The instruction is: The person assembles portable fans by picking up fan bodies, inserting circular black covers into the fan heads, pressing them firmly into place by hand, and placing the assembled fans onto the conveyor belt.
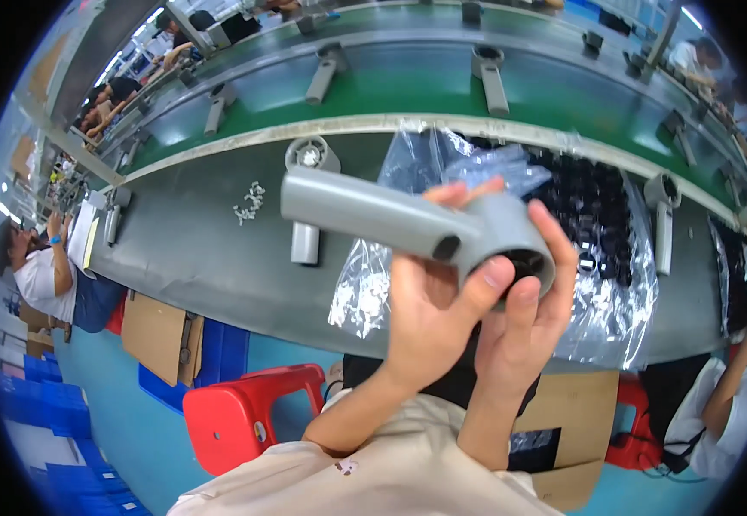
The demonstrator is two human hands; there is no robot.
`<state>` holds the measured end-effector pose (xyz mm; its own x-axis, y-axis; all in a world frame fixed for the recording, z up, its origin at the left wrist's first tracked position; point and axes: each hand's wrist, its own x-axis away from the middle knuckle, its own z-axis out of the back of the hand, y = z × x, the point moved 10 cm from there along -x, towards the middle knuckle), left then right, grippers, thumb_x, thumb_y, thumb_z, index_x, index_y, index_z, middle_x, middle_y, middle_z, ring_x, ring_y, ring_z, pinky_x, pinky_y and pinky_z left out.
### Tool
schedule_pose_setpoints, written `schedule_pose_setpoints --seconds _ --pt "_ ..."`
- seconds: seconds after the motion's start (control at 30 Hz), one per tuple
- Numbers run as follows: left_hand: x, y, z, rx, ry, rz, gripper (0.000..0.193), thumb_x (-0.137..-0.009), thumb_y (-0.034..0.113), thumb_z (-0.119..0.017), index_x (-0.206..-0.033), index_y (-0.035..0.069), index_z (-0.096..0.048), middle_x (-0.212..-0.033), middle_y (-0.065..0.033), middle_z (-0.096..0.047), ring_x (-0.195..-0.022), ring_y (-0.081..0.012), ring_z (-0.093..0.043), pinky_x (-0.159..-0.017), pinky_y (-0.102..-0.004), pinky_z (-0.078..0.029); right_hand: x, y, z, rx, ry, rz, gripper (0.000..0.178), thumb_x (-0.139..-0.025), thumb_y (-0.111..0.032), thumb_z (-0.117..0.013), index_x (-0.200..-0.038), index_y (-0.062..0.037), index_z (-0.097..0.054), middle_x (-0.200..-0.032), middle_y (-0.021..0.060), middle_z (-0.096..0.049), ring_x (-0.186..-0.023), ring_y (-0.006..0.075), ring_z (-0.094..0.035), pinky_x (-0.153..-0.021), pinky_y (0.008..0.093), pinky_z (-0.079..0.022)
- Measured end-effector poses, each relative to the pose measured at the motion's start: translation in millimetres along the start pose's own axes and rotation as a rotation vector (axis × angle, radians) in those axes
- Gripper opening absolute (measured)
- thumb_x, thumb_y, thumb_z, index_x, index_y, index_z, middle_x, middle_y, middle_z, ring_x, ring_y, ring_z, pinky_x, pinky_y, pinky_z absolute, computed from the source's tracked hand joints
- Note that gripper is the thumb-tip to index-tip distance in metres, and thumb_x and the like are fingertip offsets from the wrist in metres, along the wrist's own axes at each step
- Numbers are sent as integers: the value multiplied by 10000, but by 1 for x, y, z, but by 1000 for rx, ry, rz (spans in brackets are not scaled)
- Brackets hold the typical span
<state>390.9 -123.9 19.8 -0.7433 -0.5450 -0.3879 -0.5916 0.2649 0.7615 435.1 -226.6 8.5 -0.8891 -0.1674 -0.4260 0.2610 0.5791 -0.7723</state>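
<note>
I hold a grey plastic housing (pixel 373 211) shaped like a hair-dryer body, its handle pointing left and its round head toward me. My left hand (pixel 429 314) grips it from below near the head, thumb on the rim. My right hand (pixel 528 318) cups the round head, fingers over its edge, pressing a black round part (pixel 524 262) into the opening. Behind the hands lies a clear plastic bag (pixel 601 232) full of several black round parts on the grey worktable (pixel 193 249).
Another grey housing (pixel 309 185) lies on the table, with small white bits (pixel 249 205) nearby. More housings ride the green conveyor belt (pixel 408 86) beyond. Other people sit at left and right. A red stool (pixel 244 417), cardboard boxes and blue crates stand below.
</note>
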Motion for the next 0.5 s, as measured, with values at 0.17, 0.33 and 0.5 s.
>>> schedule_pose_setpoints --seconds 0.17,0.33,0.5 --pt "25 7 22 -361 -106 473 422 -816 63 -654 -1185 -39 -478 -1309 -226 -430 -1131 -230 -499 -901 -338 -442 -1 -38 4 191 75 147 903 -722 -467 -736 -1307 92 -334 -1194 187 -520 -1088 235 -524 -930 328 -408" --pt "24 101 -27 -955 -239 -687 566 -865 424 -565 -1151 -55 -468 -1136 -301 -524 -1069 -310 -538 -867 -375 -421 1 -32 7 102 118 77 1028 -614 -557 -772 -1284 92 -339 -1224 229 -510 -1093 248 -538 -917 328 -429" --pt "14 56 -19 -520 -292 -464 590 -846 358 -586 -1239 -56 -439 -1220 -302 -468 -1121 -372 -497 -945 -430 -390 7 -27 -19 134 -81 161 793 -872 -544 -493 -1312 96 -335 -1323 228 -411 -1123 248 -503 -919 336 -423"
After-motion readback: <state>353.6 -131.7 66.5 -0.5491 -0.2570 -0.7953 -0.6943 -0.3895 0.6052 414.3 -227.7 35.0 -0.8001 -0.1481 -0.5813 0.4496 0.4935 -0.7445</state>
